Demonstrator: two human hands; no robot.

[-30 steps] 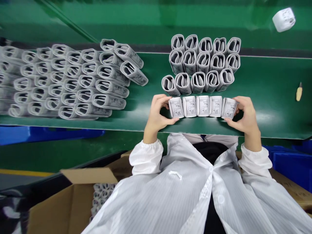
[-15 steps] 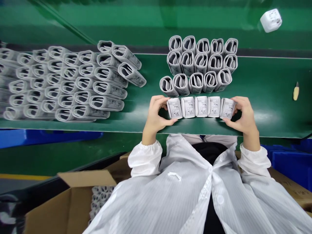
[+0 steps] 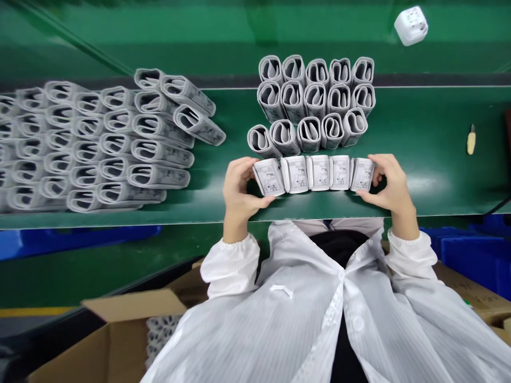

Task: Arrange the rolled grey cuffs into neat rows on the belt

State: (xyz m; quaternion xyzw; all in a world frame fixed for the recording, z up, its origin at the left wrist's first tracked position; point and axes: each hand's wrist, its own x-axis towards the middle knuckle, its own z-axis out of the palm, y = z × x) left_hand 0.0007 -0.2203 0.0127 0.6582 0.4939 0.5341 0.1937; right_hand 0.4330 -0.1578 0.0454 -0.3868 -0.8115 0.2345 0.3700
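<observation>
A row of several folded grey cuffs (image 3: 319, 173), which look like blood pressure cuffs, lies near the table's front edge with printed drawings facing up. My left hand (image 3: 241, 189) grips the leftmost cuff (image 3: 269, 177), thumb at its near edge and fingers at its far edge. At the other end, my right hand (image 3: 390, 183) holds the rightmost cuff (image 3: 362, 174) in the same way. The row is held between both hands, with small gaps at its ends. Just beyond it, three rows of rolled cuffs (image 3: 309, 134) stand with their coiled ends up.
Many more rolled cuffs (image 3: 115, 143) are massed on the green table (image 3: 227, 181) at left. A small yellow-handled knife (image 3: 471, 141) lies at right, and a white plug adapter (image 3: 411, 25) at the back. Below are an open cardboard box (image 3: 131, 340) with cuffs and blue bins (image 3: 475, 260).
The camera view has shifted, moving the scene leftward. Both hands keep hold of the row's ends; the leftmost cuff is slightly more tilted.
</observation>
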